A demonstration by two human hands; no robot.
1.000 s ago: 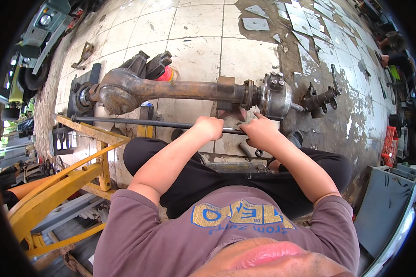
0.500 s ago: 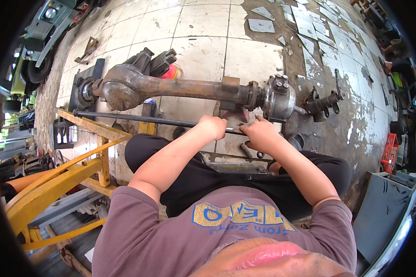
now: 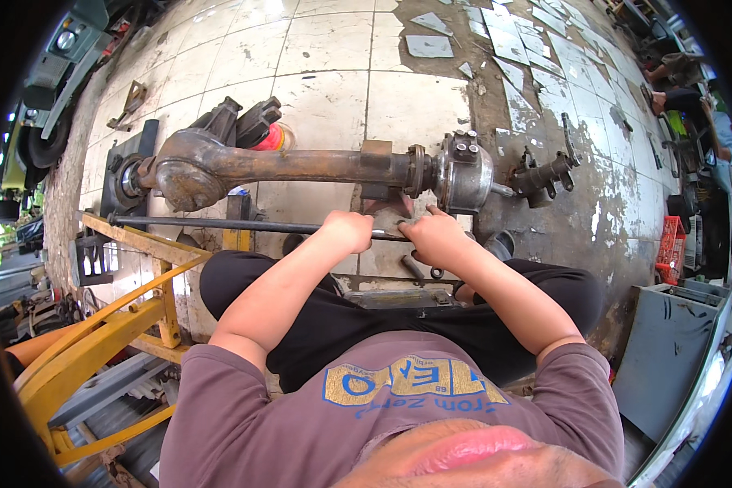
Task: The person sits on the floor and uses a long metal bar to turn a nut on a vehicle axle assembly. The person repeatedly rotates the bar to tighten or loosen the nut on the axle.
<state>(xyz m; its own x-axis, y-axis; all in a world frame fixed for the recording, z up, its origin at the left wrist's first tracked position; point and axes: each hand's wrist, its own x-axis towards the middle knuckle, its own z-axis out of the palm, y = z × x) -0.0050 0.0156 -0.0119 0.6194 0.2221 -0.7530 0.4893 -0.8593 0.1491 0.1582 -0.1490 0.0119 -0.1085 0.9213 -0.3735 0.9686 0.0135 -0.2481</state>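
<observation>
Head view: a long, slim, dark metal rod [image 3: 220,224] lies on the person's side of the rusty brown tubular axle housing [image 3: 301,167], roughly parallel to it and apart from it. The left hand [image 3: 350,232] is closed around the rod, knuckles up, opposite the right-hand half of the axle housing. The right hand [image 3: 435,237] grips the rod near its right end, opposite the axle housing's silvery round metal end piece [image 3: 468,175]; its far fingers are partly hidden. A short, bright stretch of rod shows between the hands.

Compared with half a second ago, axle housing, rod and hands all sit further left in the picture, which suggests the head turned. The bright stretch now looks shorter, so the rod may have slid or turned slightly within the grip; I cannot tell which. Both hands keep their hold, so the handling seems little advanced.
</observation>
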